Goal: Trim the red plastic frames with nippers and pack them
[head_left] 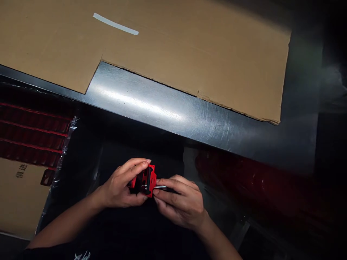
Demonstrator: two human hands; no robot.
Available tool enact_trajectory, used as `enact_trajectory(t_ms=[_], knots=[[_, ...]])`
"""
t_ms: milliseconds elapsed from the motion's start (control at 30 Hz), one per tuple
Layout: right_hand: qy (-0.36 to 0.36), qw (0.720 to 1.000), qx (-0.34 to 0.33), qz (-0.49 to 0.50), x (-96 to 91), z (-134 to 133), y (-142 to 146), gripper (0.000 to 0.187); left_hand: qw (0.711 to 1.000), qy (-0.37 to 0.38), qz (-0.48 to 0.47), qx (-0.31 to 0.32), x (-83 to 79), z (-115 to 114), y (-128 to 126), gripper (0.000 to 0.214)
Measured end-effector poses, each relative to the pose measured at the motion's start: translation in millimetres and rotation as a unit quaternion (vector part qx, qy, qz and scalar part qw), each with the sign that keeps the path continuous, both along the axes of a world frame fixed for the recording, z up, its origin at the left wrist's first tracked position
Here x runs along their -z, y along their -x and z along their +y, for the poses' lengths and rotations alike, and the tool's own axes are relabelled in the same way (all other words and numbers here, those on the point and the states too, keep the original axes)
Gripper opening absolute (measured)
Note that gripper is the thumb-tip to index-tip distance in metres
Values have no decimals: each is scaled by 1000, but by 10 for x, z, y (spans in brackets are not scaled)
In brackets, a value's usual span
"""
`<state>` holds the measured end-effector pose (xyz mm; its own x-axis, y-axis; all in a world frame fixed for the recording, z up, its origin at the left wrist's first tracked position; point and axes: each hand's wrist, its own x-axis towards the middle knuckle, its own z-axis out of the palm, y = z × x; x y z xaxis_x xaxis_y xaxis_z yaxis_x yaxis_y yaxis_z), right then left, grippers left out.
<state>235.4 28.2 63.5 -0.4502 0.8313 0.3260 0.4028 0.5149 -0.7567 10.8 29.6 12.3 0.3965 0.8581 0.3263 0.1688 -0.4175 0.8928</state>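
A matt brown cardboard sheet [206,50] spans the top; below it, a scratched, satin grey metal tabletop [141,97]. Lower centre, a small red-and-black plastic part [150,180], smooth-looking; far left, glossy clear plastic film [70,131].

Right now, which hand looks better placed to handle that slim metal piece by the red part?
Probably the right hand: the slim metal piece lies between its fingers, while the left hand is occupied gripping the red part.

Dark characters 俱进 [21,170], slanted, on lower-left cardboard [18,202], white clothing print [82,256] unreadable
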Motion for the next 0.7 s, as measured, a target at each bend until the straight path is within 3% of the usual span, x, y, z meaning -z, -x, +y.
enact_trajectory(t_ms=[233, 700], knots=[[2, 1000, -2, -6, -30, 8, 1, 16, 1000, 17, -6, 10, 18, 2, 15, 86], [38, 993, -67, -91, -148, 35, -29, 16, 999, 32, 16, 33, 52, -28, 119, 84]])
